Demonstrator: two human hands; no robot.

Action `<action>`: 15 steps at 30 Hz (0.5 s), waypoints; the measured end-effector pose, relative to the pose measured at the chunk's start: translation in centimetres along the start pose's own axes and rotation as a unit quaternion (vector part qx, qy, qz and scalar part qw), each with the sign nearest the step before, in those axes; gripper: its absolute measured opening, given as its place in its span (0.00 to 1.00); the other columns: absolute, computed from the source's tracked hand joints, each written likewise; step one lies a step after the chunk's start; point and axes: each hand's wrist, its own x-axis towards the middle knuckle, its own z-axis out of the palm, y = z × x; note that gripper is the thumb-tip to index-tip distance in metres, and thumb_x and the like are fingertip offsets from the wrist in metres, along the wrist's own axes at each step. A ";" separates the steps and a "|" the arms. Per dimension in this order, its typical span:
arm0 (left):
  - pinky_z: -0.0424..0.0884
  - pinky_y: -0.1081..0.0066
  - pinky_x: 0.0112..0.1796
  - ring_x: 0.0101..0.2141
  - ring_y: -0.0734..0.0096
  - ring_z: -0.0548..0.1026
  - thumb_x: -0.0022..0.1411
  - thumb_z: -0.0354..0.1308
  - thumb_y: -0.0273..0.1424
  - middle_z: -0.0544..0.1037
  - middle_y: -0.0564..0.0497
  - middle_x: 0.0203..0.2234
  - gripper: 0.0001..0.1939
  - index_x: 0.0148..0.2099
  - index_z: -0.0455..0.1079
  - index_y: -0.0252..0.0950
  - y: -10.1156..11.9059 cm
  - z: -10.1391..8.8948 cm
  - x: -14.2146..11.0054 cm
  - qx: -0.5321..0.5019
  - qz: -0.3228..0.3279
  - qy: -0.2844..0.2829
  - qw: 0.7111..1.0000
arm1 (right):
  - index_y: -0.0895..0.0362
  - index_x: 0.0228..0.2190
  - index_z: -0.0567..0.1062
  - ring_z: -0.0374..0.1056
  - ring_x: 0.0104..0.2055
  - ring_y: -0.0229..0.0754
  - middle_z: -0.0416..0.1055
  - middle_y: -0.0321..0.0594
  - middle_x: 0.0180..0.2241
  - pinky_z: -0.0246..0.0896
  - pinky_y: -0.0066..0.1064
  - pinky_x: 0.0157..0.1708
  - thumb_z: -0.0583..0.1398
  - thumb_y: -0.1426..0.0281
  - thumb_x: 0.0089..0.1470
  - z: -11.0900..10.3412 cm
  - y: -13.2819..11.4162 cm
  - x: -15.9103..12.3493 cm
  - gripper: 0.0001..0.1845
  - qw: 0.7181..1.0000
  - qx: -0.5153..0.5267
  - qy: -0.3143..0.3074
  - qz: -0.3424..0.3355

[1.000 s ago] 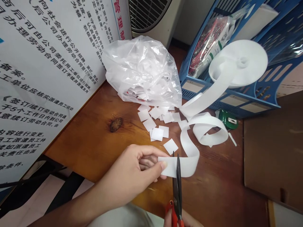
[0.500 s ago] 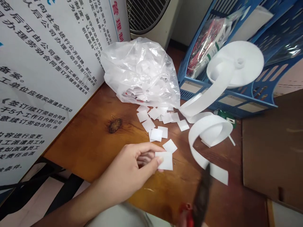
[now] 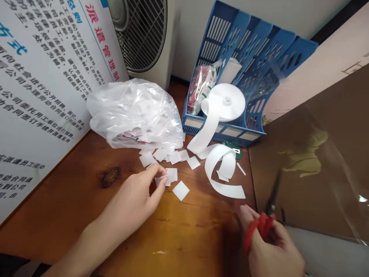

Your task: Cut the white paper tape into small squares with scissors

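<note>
My left hand (image 3: 138, 192) reaches over the wooden table, thumb and forefinger pinched together at the loose white squares. A thin white edge shows at the fingertips, apparently a small square piece (image 3: 163, 177); most of it is hidden. A separate white square (image 3: 181, 191) lies just right of the fingers. At the lower right, my right hand (image 3: 273, 250) grips scissors (image 3: 263, 227) by red handles, dark blades pointing up and blurred. Beyond it, the curled white strip (image 3: 230, 190) ends on the table and runs back to a white roll (image 3: 233, 105).
A clear plastic bag (image 3: 138, 111) of white pieces sits behind several scattered squares (image 3: 175, 157). The roll rests on a blue file rack (image 3: 221, 132). A printed board (image 3: 57, 96) stands left, a fan (image 3: 144, 34) behind, and a brown panel (image 3: 302, 184) right.
My view has shifted. My left hand has moved with the white square from the front of the table to the loose squares. My right hand with the scissors has come further into view.
</note>
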 end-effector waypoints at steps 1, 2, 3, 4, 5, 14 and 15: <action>0.69 0.67 0.35 0.35 0.58 0.80 0.72 0.51 0.38 0.82 0.48 0.41 0.10 0.41 0.70 0.41 0.0 -0.1 0.1 0.014 0.007 0.003 1.000 | 0.58 0.36 0.81 0.72 0.35 0.37 0.78 0.38 0.33 0.63 0.19 0.31 0.72 0.53 0.41 0.4 -0.1 0.3 0.25 0.999 -0.027 -0.021 0.006; 0.70 0.64 0.42 0.45 0.53 0.79 0.71 0.52 0.39 0.80 0.45 0.48 0.11 0.40 0.71 0.40 0.0 -0.1 0.3 0.025 0.015 0.009 1.000 | 0.57 0.35 0.81 0.71 0.34 0.36 0.78 0.36 0.32 0.61 0.19 0.30 0.71 0.52 0.43 0.7 -0.2 0.5 0.24 0.998 -0.058 -0.033 0.006; 0.68 0.61 0.49 0.54 0.49 0.74 0.71 0.52 0.39 0.77 0.44 0.55 0.11 0.39 0.72 0.40 -0.1 -0.2 0.4 0.029 0.023 0.017 0.999 | 0.56 0.35 0.81 0.70 0.33 0.36 0.77 0.36 0.31 0.59 0.20 0.30 0.70 0.51 0.45 0.9 -0.3 0.8 0.23 0.996 -0.086 -0.032 0.002; 0.65 0.58 0.55 0.61 0.47 0.68 0.71 0.53 0.39 0.72 0.44 0.60 0.12 0.38 0.73 0.40 -0.2 -0.3 0.5 0.028 0.029 0.026 0.999 | 0.56 0.35 0.81 0.70 0.33 0.36 0.77 0.36 0.31 0.58 0.22 0.30 0.69 0.52 0.47 1.1 -0.5 1.1 0.22 0.994 -0.103 -0.027 -0.002; 0.62 0.56 0.58 0.65 0.46 0.63 0.70 0.54 0.39 0.68 0.44 0.64 0.11 0.39 0.73 0.40 -0.2 -0.4 0.6 0.024 0.033 0.034 0.999 | 0.56 0.36 0.80 0.71 0.33 0.38 0.77 0.36 0.31 0.57 0.23 0.30 0.69 0.52 0.48 1.3 -0.7 1.5 0.21 0.994 -0.108 -0.016 -0.008; 0.69 0.66 0.46 0.44 0.61 0.76 0.70 0.57 0.40 0.77 0.49 0.50 0.10 0.39 0.73 0.40 0.1 -0.9 -1.4 -0.128 -0.010 0.029 0.991 | 0.53 0.37 0.79 0.74 0.38 0.44 0.78 0.38 0.35 0.63 0.32 0.38 0.70 0.63 0.46 2.1 -3.1 2.2 0.15 0.999 0.003 0.042 -0.006; 0.69 0.68 0.43 0.41 0.62 0.76 0.70 0.56 0.40 0.79 0.50 0.44 0.11 0.38 0.73 0.40 0.3 -0.7 -1.8 -0.160 -0.023 -0.003 0.987 | 0.53 0.39 0.79 0.74 0.37 0.45 0.78 0.40 0.37 0.65 0.33 0.38 0.71 0.61 0.45 1.9 -3.1 2.0 0.18 0.997 0.052 0.051 -0.034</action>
